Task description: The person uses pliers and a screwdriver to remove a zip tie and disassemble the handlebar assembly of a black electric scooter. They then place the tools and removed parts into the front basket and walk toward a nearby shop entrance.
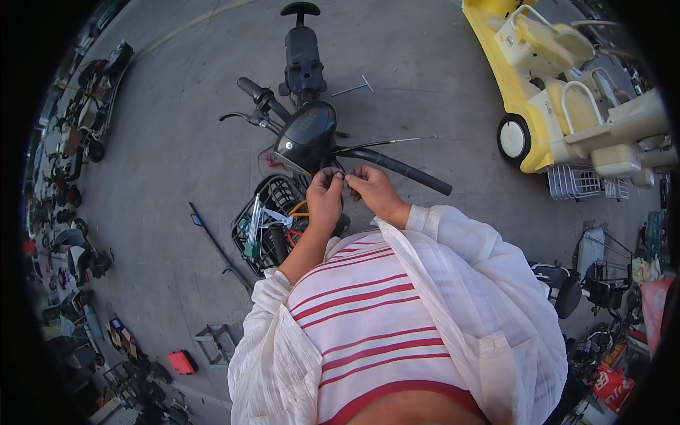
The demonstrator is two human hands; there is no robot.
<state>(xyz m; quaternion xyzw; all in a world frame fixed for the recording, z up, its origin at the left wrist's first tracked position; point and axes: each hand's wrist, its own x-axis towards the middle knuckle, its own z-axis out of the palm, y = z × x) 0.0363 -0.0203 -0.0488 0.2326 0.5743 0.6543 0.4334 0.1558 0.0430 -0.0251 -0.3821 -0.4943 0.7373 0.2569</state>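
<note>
Just in front of the dark headlight housing (309,134) of an electric bike, my left hand (324,200) and my right hand (377,191) meet fingertip to fingertip. Both are closed in a pinch; whatever sits between the fingers is too small to make out. To the right of the housing a bare handlebar tube (404,170) sticks out without lever or grip. A loose cable (386,142) runs out above that tube. On the other side the handlebar carries a black grip (255,91) and a brake lever (234,116). Below my left hand hangs a black wire basket (243,227) with tools inside.
A black saddle (300,8) lies beyond the handlebar. On the ground are a T-handle wrench (365,85), a long dark bar (216,241) and a red box (182,362). A yellow multi-seat vehicle (520,106) stands at right; parked scooters (88,120) line the left.
</note>
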